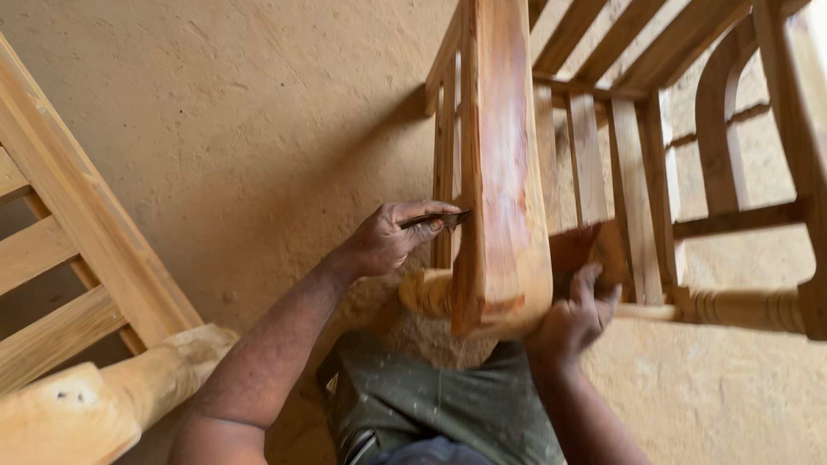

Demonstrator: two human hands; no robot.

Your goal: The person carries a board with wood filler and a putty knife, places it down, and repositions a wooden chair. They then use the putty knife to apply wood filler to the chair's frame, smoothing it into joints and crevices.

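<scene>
the wooden armrest (502, 172) of an unfinished chair frame (637, 164) runs down the middle of the view, a broad plank with a reddish streak in its grain and a rounded near end that sits just above the person's lap. it lies on top of the frame's left side, with thin upright slats below it and a turned, ringed rail crossing under its near end.

the left hand (392, 239) is closed around a small dark scraping tool (438, 220), fingers curled and thumb on top, and the tool's tip touches the left edge of the armrest about halfway along the visible length. what kind of blade it is cannot be told.

the right hand (575, 317) is on the other side of the armrest near its rounded end, fingers partly bent and pressed against a brown sheet, perhaps sandpaper (594, 254), that rests on the wood there; whether it grips the sheet or only pushes on it is not clear.

beyond the armrest, seat slats and a curved arch piece of the frame spread to the upper right. a second piece of slatted wooden furniture (60, 284) with a thick rounded leg stands at the left edge, well apart from the hands. all of it rests on a sandy dirt floor (258, 129). the person wears dusty green clothing (431, 405).
</scene>
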